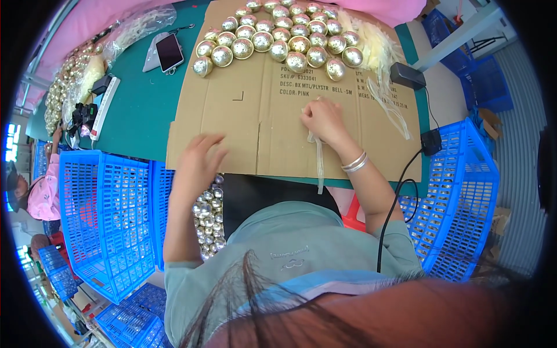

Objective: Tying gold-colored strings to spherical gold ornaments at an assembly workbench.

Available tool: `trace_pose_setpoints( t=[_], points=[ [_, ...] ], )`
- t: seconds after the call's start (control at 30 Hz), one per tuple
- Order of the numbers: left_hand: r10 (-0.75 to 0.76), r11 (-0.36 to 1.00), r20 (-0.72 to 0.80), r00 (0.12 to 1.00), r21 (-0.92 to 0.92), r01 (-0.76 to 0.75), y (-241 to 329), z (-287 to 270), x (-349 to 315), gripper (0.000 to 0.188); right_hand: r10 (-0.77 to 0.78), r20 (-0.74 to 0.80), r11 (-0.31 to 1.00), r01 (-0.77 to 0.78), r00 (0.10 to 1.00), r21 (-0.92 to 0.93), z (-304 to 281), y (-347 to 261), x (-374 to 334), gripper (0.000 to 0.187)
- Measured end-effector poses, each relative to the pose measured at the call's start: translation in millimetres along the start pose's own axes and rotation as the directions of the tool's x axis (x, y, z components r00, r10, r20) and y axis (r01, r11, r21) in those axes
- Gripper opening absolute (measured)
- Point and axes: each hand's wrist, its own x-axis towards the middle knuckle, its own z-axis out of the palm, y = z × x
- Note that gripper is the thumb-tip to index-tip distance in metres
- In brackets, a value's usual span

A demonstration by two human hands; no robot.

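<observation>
My right hand [325, 120] is closed over the cardboard sheet [226, 124], and a thin whitish sheer ribbon [319, 165] hangs from under its fingers past the sheet's near edge. To the left, my left hand [201, 158] is held above the sheet's near left part, fingers apart and nothing in them. Beyond both hands, several shiny gold round bells [299, 44] with rims sit grouped at the far side of the sheet. A bunch of pale cream ribbons [377, 49] lies to their right, with loose strands [389, 110] trailing toward me.
A green table [133, 110] carries a phone [170, 53], a power strip [106, 108] and a heap of gold bells [67, 81]. Blue crates [107, 214] stand at left and right [458, 191]. A black cable [390, 214] runs beside my right arm. Another person [43, 188] is at far left.
</observation>
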Motion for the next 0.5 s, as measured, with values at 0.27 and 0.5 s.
trace_pose_setpoints(
  t=[0.27, 0.5],
  points=[
    [-0.034, 0.998, 0.371, 0.928, 0.063, 0.011, 66, 120, 93, 0.024, 0.074, -0.148, 0.934, -0.016, 0.986, 0.357, -41, 10, -14, 0.018],
    [-0.04, 0.976, 0.297, 0.954, -0.192, 0.101, 38, 148, 114, 0.021, 0.084, -0.05, 0.972, -0.071, 0.995, 0.223, -31, 0, -64, 0.023]
  ],
)
